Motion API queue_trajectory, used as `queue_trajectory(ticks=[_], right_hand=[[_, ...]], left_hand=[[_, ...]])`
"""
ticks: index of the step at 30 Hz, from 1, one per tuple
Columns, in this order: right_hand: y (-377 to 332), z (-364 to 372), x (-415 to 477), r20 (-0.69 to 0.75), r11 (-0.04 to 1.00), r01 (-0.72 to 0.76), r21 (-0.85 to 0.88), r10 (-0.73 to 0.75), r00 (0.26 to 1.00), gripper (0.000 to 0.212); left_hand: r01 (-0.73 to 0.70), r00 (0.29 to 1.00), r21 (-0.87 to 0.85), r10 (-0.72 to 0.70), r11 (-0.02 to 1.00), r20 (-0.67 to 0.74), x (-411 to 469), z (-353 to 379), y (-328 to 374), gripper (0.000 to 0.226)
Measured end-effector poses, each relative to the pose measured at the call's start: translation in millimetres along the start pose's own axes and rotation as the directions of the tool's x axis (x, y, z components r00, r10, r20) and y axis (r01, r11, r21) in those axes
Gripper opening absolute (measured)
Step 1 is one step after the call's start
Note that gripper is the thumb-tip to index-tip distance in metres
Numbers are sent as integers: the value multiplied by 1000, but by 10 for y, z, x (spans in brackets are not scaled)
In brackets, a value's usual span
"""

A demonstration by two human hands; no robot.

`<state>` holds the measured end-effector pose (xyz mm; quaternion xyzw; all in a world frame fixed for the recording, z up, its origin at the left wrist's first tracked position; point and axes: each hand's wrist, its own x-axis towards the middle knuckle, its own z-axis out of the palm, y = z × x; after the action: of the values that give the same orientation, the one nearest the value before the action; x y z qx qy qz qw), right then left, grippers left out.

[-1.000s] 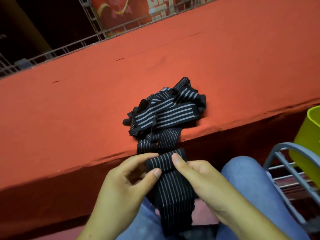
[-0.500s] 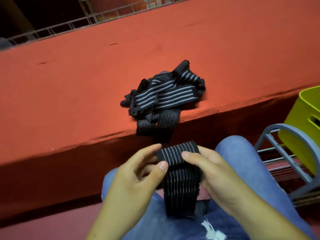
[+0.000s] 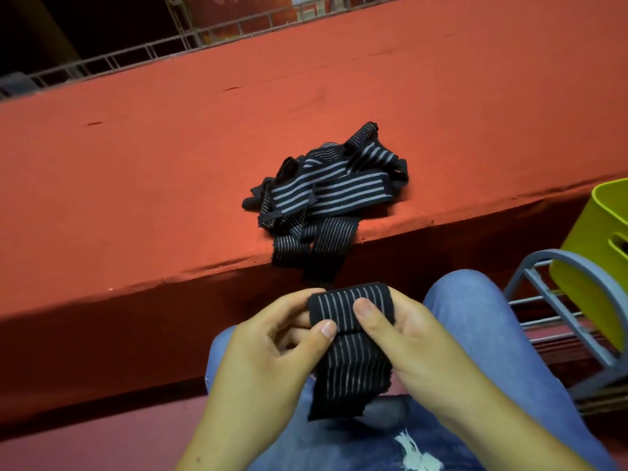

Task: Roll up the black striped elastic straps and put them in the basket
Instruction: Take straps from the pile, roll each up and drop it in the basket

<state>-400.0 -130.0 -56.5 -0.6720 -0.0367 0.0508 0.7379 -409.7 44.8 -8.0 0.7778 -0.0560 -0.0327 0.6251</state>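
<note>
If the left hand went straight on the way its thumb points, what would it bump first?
The left hand pinches the strap, so that comes first; next, probably the thumb of the right hand.

A heap of striped straps (image 3: 326, 195) lies at the red ledge's (image 3: 153, 185) edge.

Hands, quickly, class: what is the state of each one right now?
Left hand: closed, pinching the striped strap at its rolled end.
Right hand: closed on the same strap, thumb on the roll.
</note>
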Motion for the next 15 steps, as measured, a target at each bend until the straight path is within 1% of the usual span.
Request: queue_trajectory(ticks=[3, 6, 7, 10, 12, 13, 15], right_hand=[[-1, -26, -18, -2, 999, 0, 34, 0, 1000, 22], [-32, -17, -39, 1, 996, -64, 65, 64, 998, 27], [-30, -25, -42, 7, 992, -100, 83, 100, 995, 33], [0, -55, -32, 50, 968, -228, 103, 224, 973, 68], [23, -64, -17, 82, 953, -287, 96, 279, 957, 85], [27, -60, -13, 87, 947, -301, 110, 293, 952, 87], [27, -48, 3, 71, 944, -299, 137, 292, 954, 81]], left_hand=[[2, 1000, -10, -2, 1000, 8, 14, 22, 14, 28], [-28, 1000, 9, 28, 1000, -13, 25, 15, 22, 31], [-48, 999, 27, 48, 999, -24, 32, 9, 20, 32], [-99, 993, 105, 105, 990, -59, 54, -20, 12, 37], [-129, 988, 149, 141, 980, -68, 57, -38, 3, 41], [-150, 985, 175, 163, 973, -63, 58, -49, -3, 42], [-181, 980, 226, 195, 957, -39, 67, -61, -3, 44]])
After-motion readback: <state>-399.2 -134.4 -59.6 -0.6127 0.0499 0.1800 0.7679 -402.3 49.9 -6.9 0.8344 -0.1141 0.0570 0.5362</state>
